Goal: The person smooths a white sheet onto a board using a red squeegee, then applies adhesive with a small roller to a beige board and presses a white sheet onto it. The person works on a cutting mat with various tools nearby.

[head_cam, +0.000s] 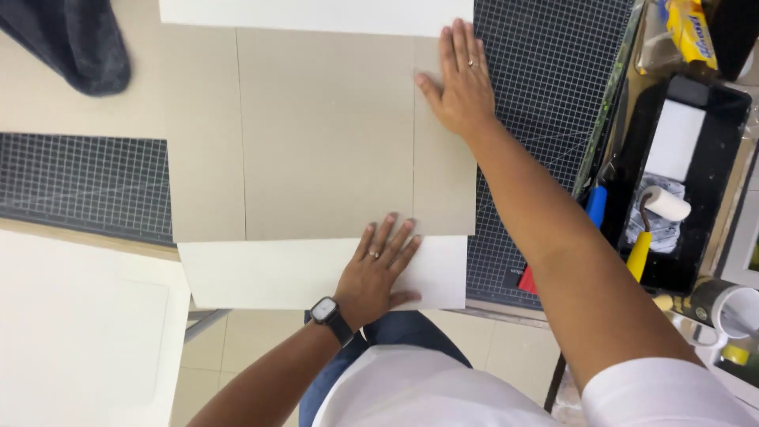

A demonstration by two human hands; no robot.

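Three grey-brown cardboard panels (pixel 324 134) lie side by side on a larger white sheet (pixel 261 273), over a dark gridded cutting mat (pixel 545 87). My left hand (pixel 378 269) lies flat with fingers spread on the near edge, across the white sheet and the bottom of the panels; a black watch is on its wrist. My right hand (pixel 460 83) presses flat on the narrow right panel (pixel 444 174) near its far end, with a ring on one finger. Neither hand grips anything.
A black tray (pixel 711 182) at the right holds a white paint roller (pixel 662 207) with a yellow handle and a white block. A tape roll (pixel 731 307) sits near it. A dark cloth (pixel 79 43) lies at the far left. A white board (pixel 79 316) sits at near left.
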